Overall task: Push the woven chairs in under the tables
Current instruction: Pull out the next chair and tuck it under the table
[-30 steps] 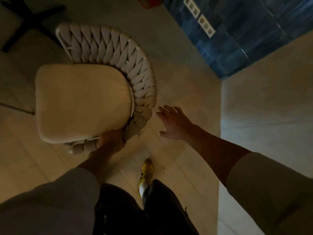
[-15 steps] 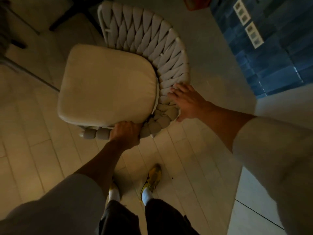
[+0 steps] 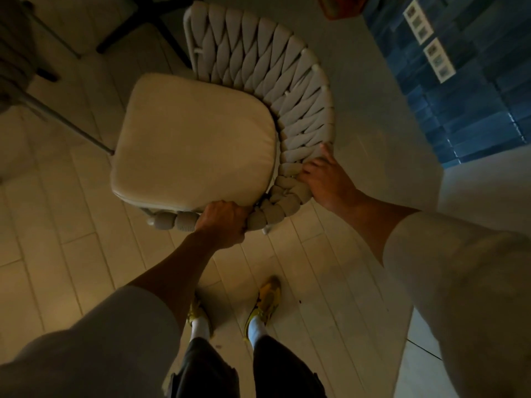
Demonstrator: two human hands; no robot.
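Note:
A woven chair with a pale braided backrest and a cream seat cushion stands right in front of me, seen from above. My left hand is closed around the braided rim at the chair's near edge. My right hand grips the rim on the near right curve of the backrest. A dark table base with black legs stands on the floor beyond the chair at the top.
A thin metal leg and part of another dark woven piece sit at the far left. A blue tiled wall with white sockets rises at the right. My feet in yellow shoes stand on pale floor tiles.
My right hand, which was open in the air, has come onto the chair's rim and closed on it. The chair sits more to the right and larger in view.

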